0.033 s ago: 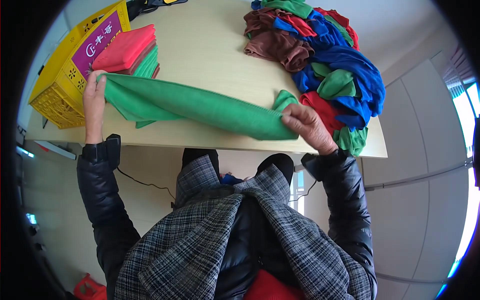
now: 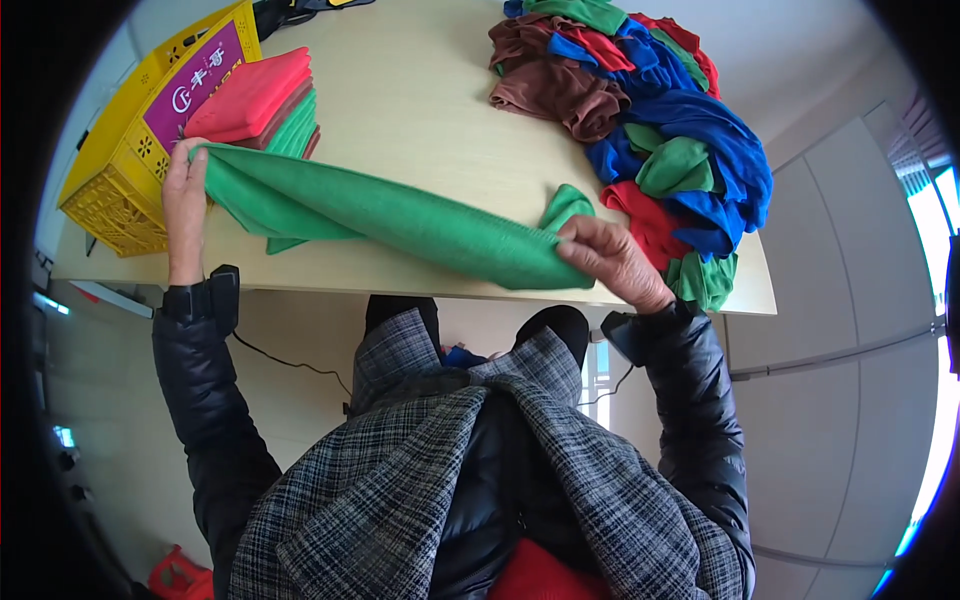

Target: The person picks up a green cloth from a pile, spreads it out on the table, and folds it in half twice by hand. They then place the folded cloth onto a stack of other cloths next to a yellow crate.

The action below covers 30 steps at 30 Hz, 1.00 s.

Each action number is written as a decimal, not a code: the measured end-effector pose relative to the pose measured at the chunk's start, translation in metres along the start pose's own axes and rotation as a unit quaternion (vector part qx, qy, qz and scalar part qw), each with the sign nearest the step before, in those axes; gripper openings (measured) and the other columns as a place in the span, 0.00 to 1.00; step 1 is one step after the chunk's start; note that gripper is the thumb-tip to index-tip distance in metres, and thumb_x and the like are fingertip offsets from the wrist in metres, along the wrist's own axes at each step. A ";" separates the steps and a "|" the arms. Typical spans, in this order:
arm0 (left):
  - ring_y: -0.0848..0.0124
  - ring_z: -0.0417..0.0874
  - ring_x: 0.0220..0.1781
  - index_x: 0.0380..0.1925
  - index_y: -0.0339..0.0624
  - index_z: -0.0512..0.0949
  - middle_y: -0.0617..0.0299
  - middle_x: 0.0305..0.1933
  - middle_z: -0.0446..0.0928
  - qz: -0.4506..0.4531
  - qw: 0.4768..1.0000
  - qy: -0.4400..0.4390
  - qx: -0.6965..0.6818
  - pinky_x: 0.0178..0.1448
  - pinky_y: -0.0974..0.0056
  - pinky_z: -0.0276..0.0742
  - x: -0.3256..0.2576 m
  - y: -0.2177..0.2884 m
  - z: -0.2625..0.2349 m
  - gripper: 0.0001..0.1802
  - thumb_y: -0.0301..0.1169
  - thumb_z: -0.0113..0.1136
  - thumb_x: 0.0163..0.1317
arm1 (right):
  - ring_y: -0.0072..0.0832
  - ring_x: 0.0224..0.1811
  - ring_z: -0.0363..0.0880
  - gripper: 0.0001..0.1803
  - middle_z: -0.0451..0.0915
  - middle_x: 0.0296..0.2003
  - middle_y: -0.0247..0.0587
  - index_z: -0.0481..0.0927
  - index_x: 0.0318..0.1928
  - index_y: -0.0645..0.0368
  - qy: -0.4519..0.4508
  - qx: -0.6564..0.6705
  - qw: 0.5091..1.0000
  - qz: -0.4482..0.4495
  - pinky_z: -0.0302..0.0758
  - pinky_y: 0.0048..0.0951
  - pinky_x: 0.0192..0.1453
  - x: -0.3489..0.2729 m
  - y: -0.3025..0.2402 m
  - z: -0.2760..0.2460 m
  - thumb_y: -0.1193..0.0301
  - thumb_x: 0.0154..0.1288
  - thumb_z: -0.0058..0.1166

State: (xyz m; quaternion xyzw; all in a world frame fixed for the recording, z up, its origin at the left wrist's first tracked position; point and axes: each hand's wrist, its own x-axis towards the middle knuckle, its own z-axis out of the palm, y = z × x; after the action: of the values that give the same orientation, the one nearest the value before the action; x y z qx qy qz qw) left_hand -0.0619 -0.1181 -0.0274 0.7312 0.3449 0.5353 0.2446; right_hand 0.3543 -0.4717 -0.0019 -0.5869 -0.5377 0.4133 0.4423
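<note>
A green towel (image 2: 390,212) is stretched sideways above the table's near edge, its middle sagging in a long fold. Its left corner is pinched in my left hand (image 2: 184,195), close to the yellow basket. My right hand (image 2: 615,262) grips the upper edge towards the other end, beside the loose pile. A green flap stands up just behind my right fingers. Behind my left hand, a stack of folded towels (image 2: 255,95) in red, brown and green leans by the basket; the held towel covers the stack's lower front.
A yellow openwork basket (image 2: 120,195) with a purple panel stands at the table's left. Crumpled blue, red, brown and green towels form a heap (image 2: 715,150) along the right side. Black items (image 2: 290,12) lie at the far edge of the pale wooden table (image 2: 420,90).
The towel's right part hangs slightly lower and its fold has shifted a little. Both hands keep hold, and my right hand has moved marginally left.
</note>
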 end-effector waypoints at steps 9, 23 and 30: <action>0.79 0.75 0.47 0.49 0.38 0.77 0.67 0.44 0.78 0.016 0.999 0.039 -0.024 0.55 0.72 0.70 0.044 0.010 -0.023 0.12 0.34 0.50 0.76 | 0.14 0.36 0.73 0.09 0.78 0.30 0.26 0.81 0.45 0.62 -0.144 -0.094 0.983 0.064 0.72 0.22 0.44 -0.021 -0.007 -0.013 0.71 0.70 0.60; 0.78 0.78 0.49 0.55 0.37 0.76 0.62 0.48 0.80 0.014 0.995 0.083 -0.055 0.57 0.71 0.71 0.072 0.000 -0.062 0.16 0.37 0.51 0.77 | 0.17 0.37 0.73 0.06 0.77 0.32 0.33 0.81 0.41 0.65 0.086 -0.277 0.955 0.059 0.72 0.23 0.43 -0.064 0.035 -0.095 0.77 0.65 0.60; 0.76 0.79 0.50 0.56 0.34 0.76 0.61 0.50 0.80 -0.023 0.989 0.114 -0.093 0.58 0.71 0.72 0.062 0.032 -0.076 0.18 0.36 0.51 0.77 | 0.19 0.44 0.75 0.04 0.77 0.39 0.30 0.81 0.41 0.62 0.200 -0.178 0.963 0.002 0.70 0.22 0.52 -0.087 0.011 -0.119 0.75 0.69 0.56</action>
State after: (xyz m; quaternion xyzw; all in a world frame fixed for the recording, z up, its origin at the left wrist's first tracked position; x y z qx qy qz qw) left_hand -0.1146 -0.0919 0.0572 0.6316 0.3359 0.6391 0.2826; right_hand 0.4646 -0.5677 0.0199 -0.7280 -0.5021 0.1854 0.4284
